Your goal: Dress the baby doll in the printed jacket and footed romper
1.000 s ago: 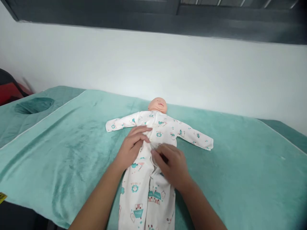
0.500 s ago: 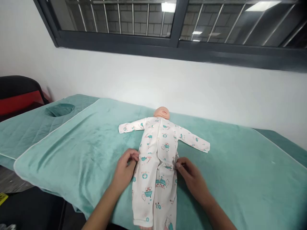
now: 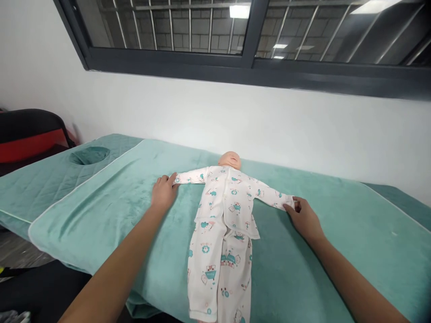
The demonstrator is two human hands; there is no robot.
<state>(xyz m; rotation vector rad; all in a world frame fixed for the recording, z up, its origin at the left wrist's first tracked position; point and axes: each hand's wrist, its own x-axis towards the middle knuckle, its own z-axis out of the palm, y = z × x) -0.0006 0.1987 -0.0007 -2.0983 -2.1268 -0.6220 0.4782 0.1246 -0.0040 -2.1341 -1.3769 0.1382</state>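
A baby doll (image 3: pixel 230 159) lies on its back on a green cover, its head toward the wall. It wears a white printed shirt (image 3: pixel 232 197) and matching trousers (image 3: pixel 205 273). Both sleeves are stretched out sideways. My left hand (image 3: pixel 164 193) pinches the cuff of the sleeve on the left. My right hand (image 3: pixel 305 217) has thumb and fingers closed on the cuff of the other sleeve. The shirt's lower right corner flares out over the trousers' waist. The doll's hands are not visible.
The green cover (image 3: pixel 111 215) drapes over a padded bed with a face hole (image 3: pixel 90 155) at the left. A white wall (image 3: pixel 188 112) and a dark-framed window (image 3: pixel 168 60) stand behind it. A black and red chair (image 3: pixel 32 137) is at the far left.
Both hands have moved from the trousers' waist up and outward to the sleeve cuffs and hold them. The shirt's lower right corner now spreads outward. The view has shifted slightly.
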